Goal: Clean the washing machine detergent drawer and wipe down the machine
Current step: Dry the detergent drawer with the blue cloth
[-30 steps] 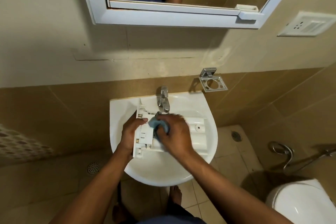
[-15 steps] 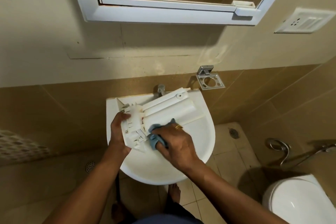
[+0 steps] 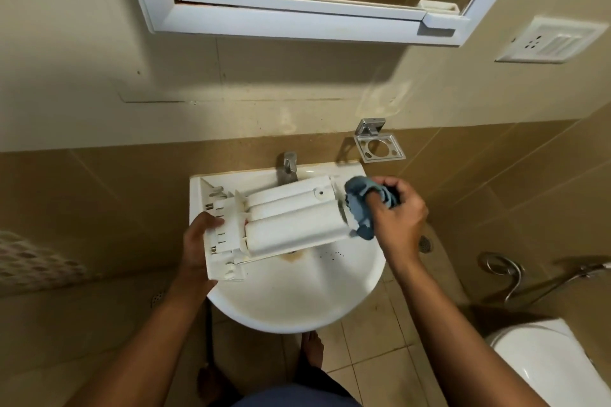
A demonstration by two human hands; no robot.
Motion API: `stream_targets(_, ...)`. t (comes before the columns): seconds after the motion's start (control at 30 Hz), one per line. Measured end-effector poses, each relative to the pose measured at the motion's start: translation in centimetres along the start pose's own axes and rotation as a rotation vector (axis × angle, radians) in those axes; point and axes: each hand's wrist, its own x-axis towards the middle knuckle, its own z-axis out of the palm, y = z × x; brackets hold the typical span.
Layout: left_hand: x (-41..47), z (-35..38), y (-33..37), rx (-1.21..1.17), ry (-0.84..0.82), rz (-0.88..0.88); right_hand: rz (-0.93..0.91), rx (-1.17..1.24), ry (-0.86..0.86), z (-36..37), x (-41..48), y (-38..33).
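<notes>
Crumpled blue cloth (image 3: 358, 211) now at plastic drawer (image 3: 291, 225) end

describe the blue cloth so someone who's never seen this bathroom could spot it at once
Find the white sink under the mirror; a white plastic detergent drawer is held over it. At the drawer's right end, the right hand grips a bunched cloth against it. It is the only soft, blue thing among white plastic and porcelain there.

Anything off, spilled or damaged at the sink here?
Yes: a brown stain on the sink basin just under the detergent drawer, with dark specks beside it, odd against the white basin; rust or residue, cannot tell. The drawer shows no visible damage.
</notes>
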Motion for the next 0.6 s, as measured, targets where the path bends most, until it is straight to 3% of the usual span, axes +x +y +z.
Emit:
stream_targets(0.1, -0.2, 1.0, -0.2, 0.129, -0.07, 0.02, -0.188, -0.149, -0.299, 1.3, 0.4, -0.6)
stream_targets(0.13, -0.3, 1.5, -0.2, 0.18, -0.097, 0.06, -0.232, -0.215, -0.321, 1.5, 0.5, 0.0)
stream_targets(0.17, -0.4, 1.9, -0.1, 0.227, -0.128, 0.102, -0.189, -0.236, -0.29, 1.6, 0.8, 0.8)
stream_targets(0.27, -0.9, 2.4, 0.3, 0.294, -0.215, 0.133, 0.267, -0.09, -0.082, 0.8, 2.0, 2.5)
stream_targets(0.3, -1.0, 2.5, 0.4, 0.298, -0.229, 0.12, 0.323, -0.056, -0.044, 0.3, 2.4, 3.0)
stream_targets(0.47, -0.7, 2.9, 1.4, 0.397, -0.298, 0.1, 0.242, -0.085, -0.444, -1.2, 4.0, 2.3)
stream_targets(0.6, -0.5, 2.9, 1.7, 0.47, -0.386, 0.063, 0.24, 0.155, -0.489, -1.8, 6.5, -1.0)
